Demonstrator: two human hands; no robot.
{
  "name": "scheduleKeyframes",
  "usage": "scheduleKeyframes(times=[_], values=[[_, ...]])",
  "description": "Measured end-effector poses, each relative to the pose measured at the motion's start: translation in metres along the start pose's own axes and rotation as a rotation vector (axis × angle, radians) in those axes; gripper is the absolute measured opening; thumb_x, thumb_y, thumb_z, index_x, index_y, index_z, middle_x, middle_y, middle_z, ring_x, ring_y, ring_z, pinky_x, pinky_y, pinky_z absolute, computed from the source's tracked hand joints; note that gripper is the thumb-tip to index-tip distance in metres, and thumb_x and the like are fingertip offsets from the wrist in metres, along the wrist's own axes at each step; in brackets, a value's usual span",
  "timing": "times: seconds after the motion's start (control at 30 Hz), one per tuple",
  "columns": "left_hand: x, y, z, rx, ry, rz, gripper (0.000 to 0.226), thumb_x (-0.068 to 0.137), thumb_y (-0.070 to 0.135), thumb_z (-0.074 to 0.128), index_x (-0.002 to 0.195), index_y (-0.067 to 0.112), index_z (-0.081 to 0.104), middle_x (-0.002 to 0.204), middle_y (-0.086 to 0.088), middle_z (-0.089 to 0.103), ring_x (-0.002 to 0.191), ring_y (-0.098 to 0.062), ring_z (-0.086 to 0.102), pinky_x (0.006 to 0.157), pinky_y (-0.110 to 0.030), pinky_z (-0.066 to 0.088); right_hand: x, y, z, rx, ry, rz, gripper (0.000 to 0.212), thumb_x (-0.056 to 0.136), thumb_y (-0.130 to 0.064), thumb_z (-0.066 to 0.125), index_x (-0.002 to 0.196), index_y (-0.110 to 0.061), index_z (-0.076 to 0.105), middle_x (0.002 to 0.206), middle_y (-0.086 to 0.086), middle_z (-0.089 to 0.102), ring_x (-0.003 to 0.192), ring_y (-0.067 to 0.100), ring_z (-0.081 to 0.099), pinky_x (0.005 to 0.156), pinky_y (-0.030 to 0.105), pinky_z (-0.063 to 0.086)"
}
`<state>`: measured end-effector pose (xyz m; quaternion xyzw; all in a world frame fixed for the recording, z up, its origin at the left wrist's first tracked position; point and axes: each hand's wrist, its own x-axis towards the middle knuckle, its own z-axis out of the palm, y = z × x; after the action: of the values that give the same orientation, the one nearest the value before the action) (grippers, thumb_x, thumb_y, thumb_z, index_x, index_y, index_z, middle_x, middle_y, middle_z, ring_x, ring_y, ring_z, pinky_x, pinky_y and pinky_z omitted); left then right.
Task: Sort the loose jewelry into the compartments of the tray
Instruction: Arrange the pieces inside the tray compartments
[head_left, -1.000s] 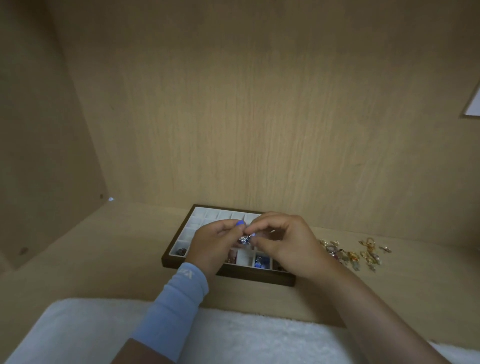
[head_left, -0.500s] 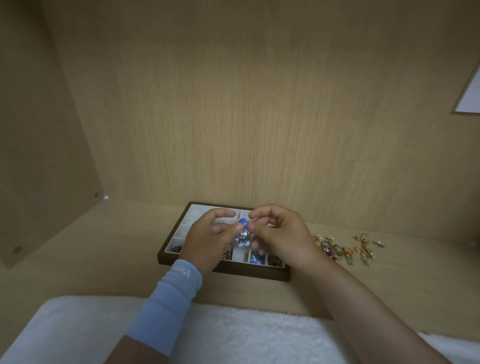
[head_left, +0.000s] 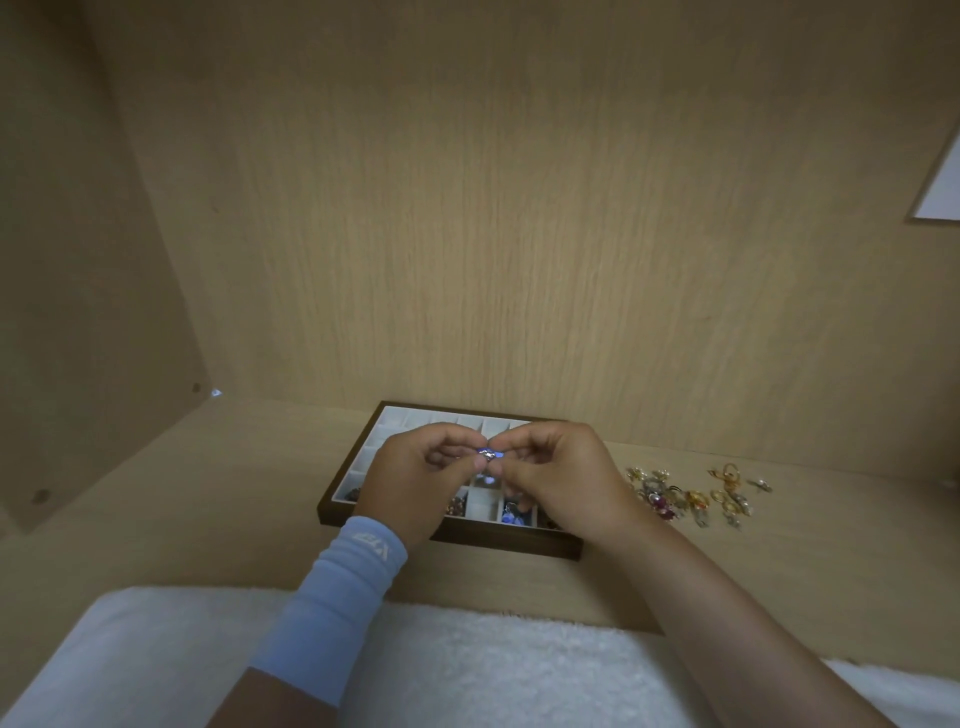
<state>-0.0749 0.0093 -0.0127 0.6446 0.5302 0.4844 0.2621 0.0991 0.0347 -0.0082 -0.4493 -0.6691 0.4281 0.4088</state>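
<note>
A dark wooden tray (head_left: 457, 538) with white compartments lies on the wooden shelf against the back wall. Several front compartments hold small pieces, among them a blue one (head_left: 514, 517). Both hands hover over the tray's middle. My left hand (head_left: 415, 478) and my right hand (head_left: 561, 478) pinch one small silver and blue jewelry piece (head_left: 488, 456) between their fingertips. A pile of loose jewelry (head_left: 691, 493), gold, silver and red, lies on the shelf to the right of the tray. Much of the tray is hidden under the hands.
A white fluffy towel (head_left: 467, 670) covers the shelf's near edge. Wooden walls close in at the back and left (head_left: 78, 312). A white sheet (head_left: 943, 187) hangs at the upper right. Bare shelf lies left of the tray.
Both hands have lifted slightly with the small piece and turned it between the fingertips. The view has shifted a little; the tray and pile stay where they were.
</note>
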Motion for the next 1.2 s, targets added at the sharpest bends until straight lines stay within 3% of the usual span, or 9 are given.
scheduleKeyframes(times=[0.13,0.37,0.47,0.6,0.8,0.9,0.97,1.1,1.2], values=[[0.000,-0.003,0.000,0.063,0.009,0.002,0.011,0.081,0.016,0.075,0.084,0.026,0.072,0.090,0.005,0.066,0.075,0.000,0.062,0.069,-0.012,0.048,-0.001,0.001,-0.001,-0.050,-0.050,-0.006,0.006,0.086,-0.015,0.078,0.091,-0.014,0.077,0.061,-0.005,0.067,0.054,0.014,0.060,0.054,0.033,0.053],[0.001,-0.006,-0.001,0.176,-0.171,-0.082,0.010,0.084,0.023,0.071,0.087,0.031,0.066,0.077,0.009,0.070,0.074,-0.003,0.065,0.076,-0.024,0.054,-0.002,0.000,-0.004,-0.134,-0.095,0.101,0.007,0.087,-0.016,0.077,0.093,-0.016,0.078,0.059,0.000,0.069,0.044,0.012,0.057,0.042,0.024,0.046],[0.000,-0.007,-0.001,0.300,-0.204,-0.089,0.005,0.085,0.028,0.069,0.089,0.029,0.066,0.075,0.009,0.070,0.074,-0.002,0.063,0.082,-0.029,0.054,-0.001,0.006,-0.002,-0.209,-0.067,0.077,0.003,0.085,-0.018,0.078,0.087,-0.021,0.079,0.073,0.002,0.076,0.053,0.007,0.060,0.053,0.024,0.051],[-0.001,-0.008,-0.002,0.350,-0.210,-0.092,0.004,0.083,0.033,0.070,0.085,0.030,0.071,0.076,0.011,0.071,0.077,0.000,0.063,0.090,-0.034,0.052,-0.003,0.008,0.000,-0.430,-0.069,0.027,0.009,0.088,-0.027,0.073,0.080,-0.028,0.078,0.063,-0.021,0.068,0.058,-0.008,0.059,0.061,0.015,0.044],[0.000,-0.006,-0.003,0.538,-0.204,0.018,0.004,0.085,0.037,0.068,0.084,0.034,0.071,0.082,0.017,0.061,0.077,-0.001,0.049,0.092,-0.034,0.046,-0.002,0.009,0.004,-0.594,-0.053,0.023,0.011,0.089,-0.033,0.070,0.083,-0.030,0.078,0.078,-0.016,0.073,0.073,-0.002,0.063,0.071,0.025,0.053],[0.000,-0.008,-0.005,0.580,-0.195,0.025,0.007,0.088,0.035,0.064,0.090,0.035,0.070,0.089,0.016,0.061,0.084,-0.004,0.050,0.093,-0.033,0.045,-0.004,0.007,0.008,-0.677,-0.019,-0.001,0.011,0.088,-0.034,0.068,0.083,-0.030,0.077,0.080,-0.015,0.072,0.076,0.000,0.063,0.067,0.024,0.050],[0.000,-0.009,-0.006,0.589,-0.165,0.047,0.010,0.091,0.033,0.060,0.095,0.034,0.069,0.093,0.015,0.061,0.090,-0.007,0.051,0.092,-0.031,0.044,-0.004,0.007,0.012,-0.722,0.022,-0.020,0.014,0.088,-0.035,0.066,0.083,-0.028,0.076,0.079,-0.013,0.071,0.075,0.001,0.062,0.061,0.022,0.044],[-0.002,-0.009,-0.003,0.538,-0.196,0.082,0.006,0.089,0.037,0.062,0.093,0.037,0.066,0.085,0.020,0.056,0.082,-0.001,0.045,0.078,-0.023,0.038,-0.004,0.006,0.011,-0.762,0.006,-0.036,0.018,0.091,-0.035,0.062,0.079,-0.027,0.071,0.070,-0.013,0.065,0.070,0.003,0.059,0.059,0.023,0.040],[-0.003,-0.010,0.001,0.506,-0.216,0.068,0.010,0.084,0.043,0.066,0.093,0.037,0.066,0.086,0.022,0.057,0.086,-0.001,0.045,0.078,-0.024,0.038,-0.002,0.003,-0.001,-0.698,-0.021,0.000,0.022,0.094,-0.035,0.059,0.076,-0.028,0.068,0.067,-0.013,0.064,0.068,0.002,0.060,0.062,0.027,0.046]])
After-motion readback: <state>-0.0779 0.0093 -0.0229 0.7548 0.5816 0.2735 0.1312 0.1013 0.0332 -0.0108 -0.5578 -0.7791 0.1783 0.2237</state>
